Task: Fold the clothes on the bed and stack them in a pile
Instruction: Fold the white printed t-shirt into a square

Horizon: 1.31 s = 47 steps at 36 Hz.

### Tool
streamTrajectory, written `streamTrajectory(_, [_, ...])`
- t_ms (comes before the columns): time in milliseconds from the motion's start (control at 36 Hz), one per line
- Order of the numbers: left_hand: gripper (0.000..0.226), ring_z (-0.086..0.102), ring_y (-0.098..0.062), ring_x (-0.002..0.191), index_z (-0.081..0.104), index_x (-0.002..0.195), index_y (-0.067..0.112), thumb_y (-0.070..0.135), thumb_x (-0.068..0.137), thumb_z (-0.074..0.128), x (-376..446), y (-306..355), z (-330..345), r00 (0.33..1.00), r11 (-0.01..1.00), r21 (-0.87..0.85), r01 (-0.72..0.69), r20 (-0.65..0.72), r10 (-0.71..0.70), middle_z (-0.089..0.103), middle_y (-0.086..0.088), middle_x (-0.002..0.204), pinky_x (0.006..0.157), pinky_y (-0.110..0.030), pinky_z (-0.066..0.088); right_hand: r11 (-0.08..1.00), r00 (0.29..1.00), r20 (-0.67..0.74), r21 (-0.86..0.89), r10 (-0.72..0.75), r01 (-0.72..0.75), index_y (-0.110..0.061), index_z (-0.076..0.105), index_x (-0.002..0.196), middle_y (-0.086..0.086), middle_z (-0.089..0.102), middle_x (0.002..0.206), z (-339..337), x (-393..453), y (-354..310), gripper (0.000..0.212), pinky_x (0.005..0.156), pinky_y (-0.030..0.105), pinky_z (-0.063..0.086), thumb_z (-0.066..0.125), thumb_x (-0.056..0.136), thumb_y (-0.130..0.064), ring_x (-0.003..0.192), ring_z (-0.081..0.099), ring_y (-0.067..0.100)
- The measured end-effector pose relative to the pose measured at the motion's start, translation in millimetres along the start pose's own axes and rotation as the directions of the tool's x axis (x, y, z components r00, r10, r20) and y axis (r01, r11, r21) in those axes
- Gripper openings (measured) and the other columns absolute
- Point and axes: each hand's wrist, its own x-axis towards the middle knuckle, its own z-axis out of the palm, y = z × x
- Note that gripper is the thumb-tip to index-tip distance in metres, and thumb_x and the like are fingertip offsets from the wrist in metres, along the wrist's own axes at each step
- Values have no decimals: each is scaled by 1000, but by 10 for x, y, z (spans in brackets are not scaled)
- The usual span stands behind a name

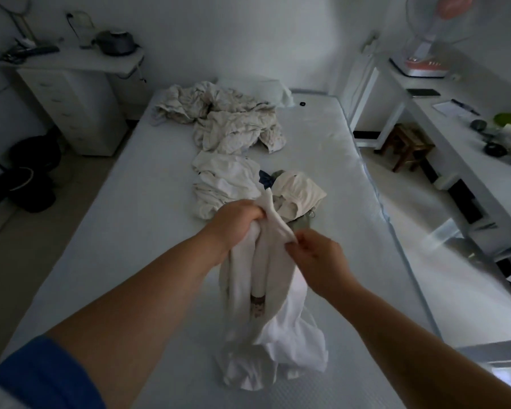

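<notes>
Arms both reach fwd over the bed (148, 261), forearms bare, blue sleeve (42, 376) at lower left. Left hand (236, 224) is fisted, knuckles up, fingers curled round the bunched top of a white garment (266, 290). Right hand (316, 261) sits just beside it, lower and to the right, thumb and fingertips pinching a fold of the same garment near its top edge; other fingers loosely bent. Garment hangs from both hands in long vertical folds, bottom end crumpled on the bed close to the person; a small printed patch shows mid-way down.

Just beyond the hands lies a heap of unfolded clothes (227, 187), cream and white w/ a bit of dark blue and pale green, touching the held garment's top. Farther up the bed, a bigger rumpled cream pile (227, 119).

Table (455, 122) runs along the right wall w/ a fan (431, 33) on it; drawers (71, 107) stand at far left.
</notes>
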Motion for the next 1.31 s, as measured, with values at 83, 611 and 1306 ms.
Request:
streamTrajectory(83, [32, 54, -9, 74, 63, 54, 29, 17, 83, 62, 59, -77, -135, 999, 1000, 5, 4, 34, -4, 61, 16, 64, 70, -26, 39, 952, 988, -40, 275, 151, -134, -30, 60, 68, -12, 57, 64, -117, 87, 66, 25, 70, 30, 47, 59, 87, -13, 67, 54, 8])
streamTrajectory(611, [48, 34, -11, 54, 36, 54, 17, 43, 83, 64, 687, -354, -568, 947, 660, 719, -217, 319, -36, 37, 3, 57, 52, -27, 21, 885, 887, -65, 133, 456, -445, -26, 71, 79, -1, 69, 75, -1686, -306, 531, 10, 64, 26, 49, 70, 80, -16, 69, 64, 17])
streamTrajectory(1306, [34, 59, -29, 83, 68, 86, 17, 45, 92, 49, 1241, 175, 2033, 881, 467, 763, -447, 466, 82, 64, -9, 91, 68, -31, 43, 720, 543, -484, 343, 686, -603, -19, 71, 66, 2, 66, 66, -2725, -1582, 1856, 12, 63, 28, 46, 77, 74, -25, 62, 59, 20])
